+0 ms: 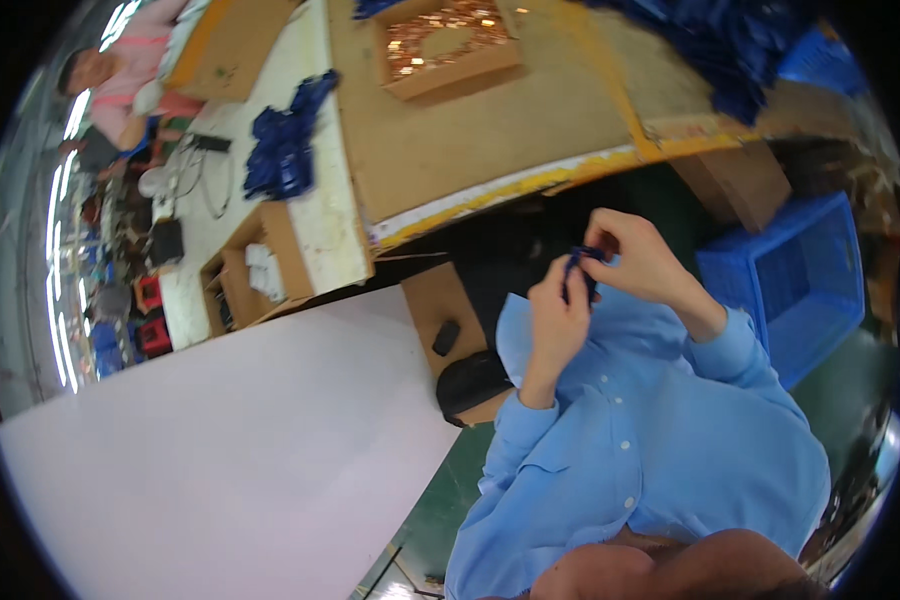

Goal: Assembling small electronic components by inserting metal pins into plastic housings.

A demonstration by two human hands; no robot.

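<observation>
In front of my chest, both hands meet at a small dark blue piece point(579, 262), whose exact kind I cannot make out. My left hand point(558, 322) pinches it from below, fingers closed. From the right, my right hand point(638, 254) grips its upper end between thumb and bent fingers. The fingers cover much of the piece. Both hands are off the brown-topped table point(470, 150), in the gap before its front edge. On that table sits an open cardboard box point(455, 85) of small shiny copper-coloured parts.
Dark blue heaps point(715, 45) lie at the table's far right and on the left bench point(288, 140). A blue crate point(805, 270) stands at my right. A white board point(240, 450) spans the lower left, beside cardboard with a black pouch point(472, 385). Another person point(135, 75) is far left.
</observation>
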